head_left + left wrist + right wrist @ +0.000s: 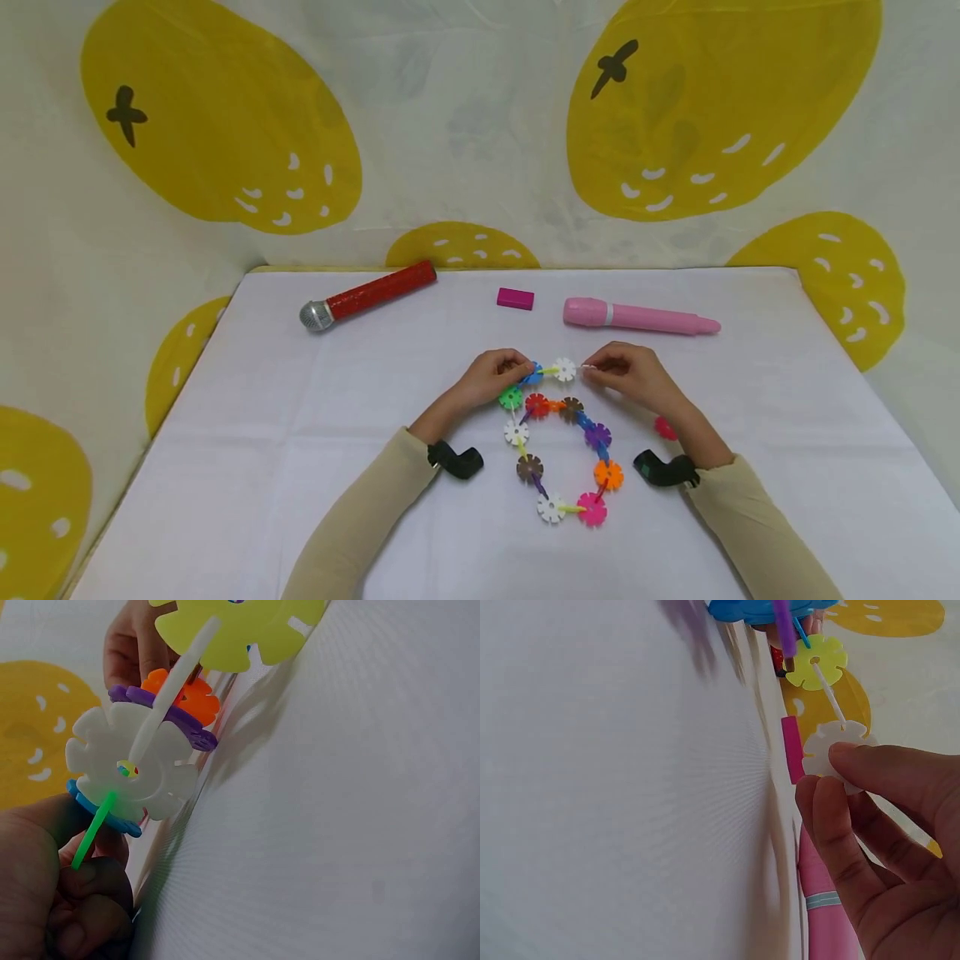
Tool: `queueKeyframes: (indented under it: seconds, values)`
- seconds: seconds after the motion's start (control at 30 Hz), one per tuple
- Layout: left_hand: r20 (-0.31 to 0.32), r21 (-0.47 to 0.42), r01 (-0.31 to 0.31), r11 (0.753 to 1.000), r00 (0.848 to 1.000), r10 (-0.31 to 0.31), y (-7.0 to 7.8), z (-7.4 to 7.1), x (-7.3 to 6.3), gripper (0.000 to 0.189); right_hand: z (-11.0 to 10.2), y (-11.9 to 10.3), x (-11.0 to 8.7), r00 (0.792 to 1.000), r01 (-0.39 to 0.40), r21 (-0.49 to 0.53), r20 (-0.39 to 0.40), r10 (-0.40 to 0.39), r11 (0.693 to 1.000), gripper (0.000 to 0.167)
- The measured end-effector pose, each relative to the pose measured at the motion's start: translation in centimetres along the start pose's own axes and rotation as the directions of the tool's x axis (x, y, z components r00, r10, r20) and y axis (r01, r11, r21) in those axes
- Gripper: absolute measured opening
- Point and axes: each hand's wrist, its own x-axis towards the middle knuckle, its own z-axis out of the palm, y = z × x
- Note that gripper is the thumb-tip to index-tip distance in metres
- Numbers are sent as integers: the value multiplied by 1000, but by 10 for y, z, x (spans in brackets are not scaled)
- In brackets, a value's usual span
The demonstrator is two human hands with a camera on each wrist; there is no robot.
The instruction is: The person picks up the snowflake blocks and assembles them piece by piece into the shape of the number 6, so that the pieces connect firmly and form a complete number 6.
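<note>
A chain of colourful notched plastic discs, linked edge-on, curls in a loop over the table; it includes an orange disc (608, 476) and a brown disc (529, 468). At the chain's upper left, my left hand (491, 379) pinches a blue disc (534, 372); in the left wrist view that disc is partly behind a white one. My right hand (636, 377) holds a white disc (823, 748) between thumb and fingertips, at the chain's upper end. Between the hands, another white disc (565, 370) shows its flat face.
Behind the chain lie a red microphone (378, 292) with a silver head, a magenta block (515, 298) and a pink microphone-shaped toy (637, 317). A loose pinkish-red disc (664, 427) is beside the right forearm. Fruit-printed cloth (465, 125) hangs behind the white table (300, 400).
</note>
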Motion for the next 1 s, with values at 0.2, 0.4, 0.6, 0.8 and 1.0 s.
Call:
queueKeyframes:
  seconds: [0.2, 0.4, 0.6, 0.8, 1.0]
  values:
    - [17, 14, 17, 1000, 1000, -17, 1, 1, 0, 24, -3, 0, -2, 1000, 6, 4, -25, -6, 1000, 13]
    - [17, 30, 11, 999, 1000, -12, 0, 2, 0, 23, -4, -1, -3, 1000, 9, 23, -5, -9, 1000, 13]
    - [19, 33, 2, 999, 1000, -3, 0, 1, -1, 23, 3, 0, -1, 996, 91, 41, -20, -90, 995, 11]
    - [34, 55, -14, 998, 999, 12, 1, 0, 1, 23, 7, 0, 2, 984, 173, 18, -33, -172, 985, 9]
    - [18, 33, 7, 999, 1000, -8, 1, -1, 0, 23, 10, 2, 5, 992, 124, -24, -27, -125, 992, 8]
